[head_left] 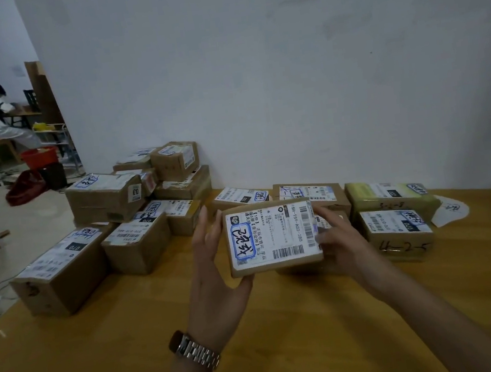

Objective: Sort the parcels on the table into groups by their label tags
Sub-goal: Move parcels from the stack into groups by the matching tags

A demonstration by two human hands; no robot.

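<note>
Sorting is judged midway: a parcel (271, 235) is gripped by left hand (215, 272) and right hand (345, 246); grouped boxes (61, 274) flank it.

Matt brown cardboard parcel (272, 236) with glossy paper label, over a smooth wooden table (290, 337).

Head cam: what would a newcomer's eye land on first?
The held parcel is raised mid-frame, its white label with blue-boxed handwriting facing the camera. The left hand and right hand grip it by its sides. Next come the stacked parcels piled at far left of the wooden table, and a smaller group of parcels on its right.
</note>
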